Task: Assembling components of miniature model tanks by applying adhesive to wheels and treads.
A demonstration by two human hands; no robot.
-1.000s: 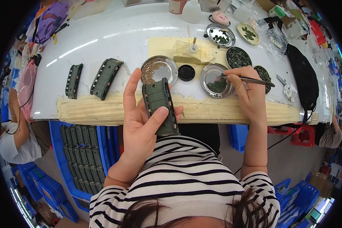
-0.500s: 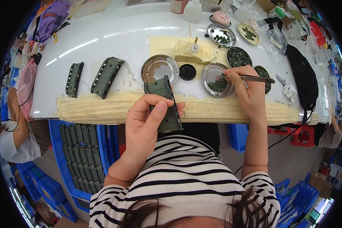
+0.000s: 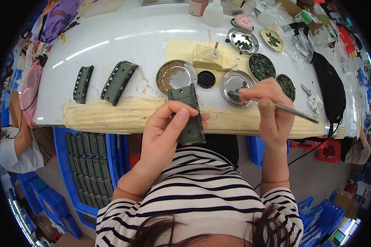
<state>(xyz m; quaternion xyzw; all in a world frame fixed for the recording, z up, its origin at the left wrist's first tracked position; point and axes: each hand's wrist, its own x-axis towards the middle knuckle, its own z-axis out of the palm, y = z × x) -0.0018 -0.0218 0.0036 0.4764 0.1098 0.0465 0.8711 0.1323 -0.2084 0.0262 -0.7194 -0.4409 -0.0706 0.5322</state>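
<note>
1. Here, the left hand [image 3: 163,129] grips a green part [image 3: 186,98] by thumb and fingers, above the near edge of the table [image 3: 146,47].
2. Well apart from it, the right hand [image 3: 274,109] pinches tweezers [image 3: 297,112] by a dish [image 3: 227,80] of green bits [image 3: 233,96]; their tips are unclear.
3. Leftward lie a narrow piece [image 3: 83,84] and a wider piece [image 3: 119,83].

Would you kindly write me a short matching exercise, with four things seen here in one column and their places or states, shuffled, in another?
Column one
1. left hand
2. right hand
3. brown grains
4. black bag

Column two
A. in a round metal dish
B. gripping tweezers
C. toward the table's right end
D. holding a green piece

Pairs: 1-D, 2-B, 3-A, 4-C
</note>
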